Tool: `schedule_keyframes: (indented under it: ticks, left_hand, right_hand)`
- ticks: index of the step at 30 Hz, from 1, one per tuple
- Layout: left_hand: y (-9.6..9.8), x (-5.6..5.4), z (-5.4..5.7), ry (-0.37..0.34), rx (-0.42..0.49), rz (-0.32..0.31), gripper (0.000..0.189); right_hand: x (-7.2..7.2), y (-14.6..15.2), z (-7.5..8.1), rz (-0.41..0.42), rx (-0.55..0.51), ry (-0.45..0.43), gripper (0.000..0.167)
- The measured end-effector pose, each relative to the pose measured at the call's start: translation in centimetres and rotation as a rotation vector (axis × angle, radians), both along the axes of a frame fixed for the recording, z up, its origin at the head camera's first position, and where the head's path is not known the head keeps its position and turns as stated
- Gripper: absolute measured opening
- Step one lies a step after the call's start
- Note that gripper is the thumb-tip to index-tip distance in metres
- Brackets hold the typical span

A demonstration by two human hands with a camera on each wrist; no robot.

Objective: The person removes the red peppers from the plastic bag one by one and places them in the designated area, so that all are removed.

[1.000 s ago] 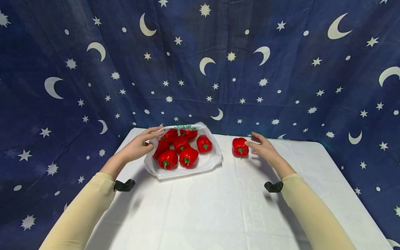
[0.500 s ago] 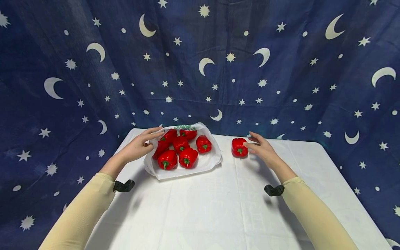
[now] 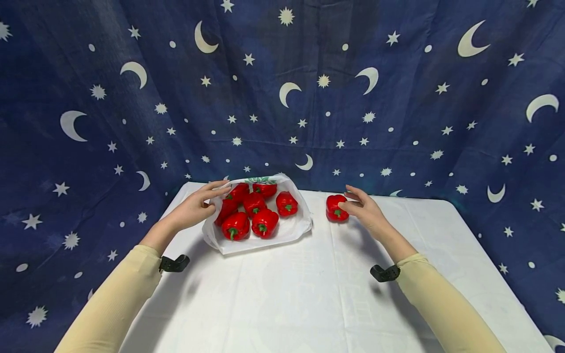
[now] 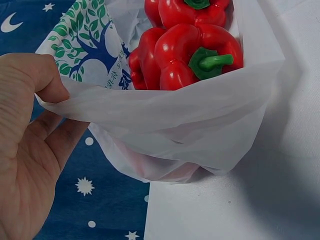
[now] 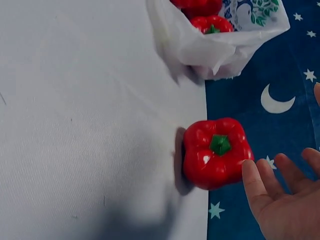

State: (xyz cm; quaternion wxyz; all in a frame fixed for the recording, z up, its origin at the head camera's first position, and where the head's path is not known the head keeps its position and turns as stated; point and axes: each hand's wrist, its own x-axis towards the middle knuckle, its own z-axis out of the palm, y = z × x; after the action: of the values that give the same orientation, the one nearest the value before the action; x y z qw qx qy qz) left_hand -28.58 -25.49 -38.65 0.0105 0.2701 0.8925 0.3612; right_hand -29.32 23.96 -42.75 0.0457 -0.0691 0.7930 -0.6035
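A white plastic bag (image 3: 286, 232) with a green and blue tree print lies mouth-open on the table, several red bell peppers (image 3: 265, 223) inside. My left hand (image 3: 191, 211) holds its left rim; in the left wrist view the thumb and fingers pinch the bag's edge (image 4: 170, 112). One more red bell pepper (image 3: 334, 210), green stem facing me, sits on the table to the right of the bag. Beside it is my right hand (image 3: 368, 213), fingers spread and loosely bent. In the right wrist view a fingertip overlaps the edge of this pepper (image 5: 215, 155); whether it touches, I cannot tell.
A white cloth covers the table (image 3: 291, 299). Behind and at both sides hangs a dark blue curtain (image 3: 265, 98) with moons and stars, close to the table's back edge. Each wrist wears a black camera mount (image 3: 385, 273).
My right hand has moved slightly left, closer to the lone bell pepper, its thumb now overlapping the pepper's right side. The left hand keeps its hold on the bag.
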Motion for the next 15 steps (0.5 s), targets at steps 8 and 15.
schedule_keyframes:
  ticks: [8,15]
  left_hand:
    - [0.0,0.0,-0.1,-0.017,0.012,-0.006,0.062]
    - [0.1,0.1,0.0,-0.021,-0.01,0.003,0.062]
  right_hand:
    - [0.9,-1.0,0.6,0.011,-0.016,0.029,0.078]
    - [1.4,-2.2,1.0,0.04,-0.029,0.051,0.076]
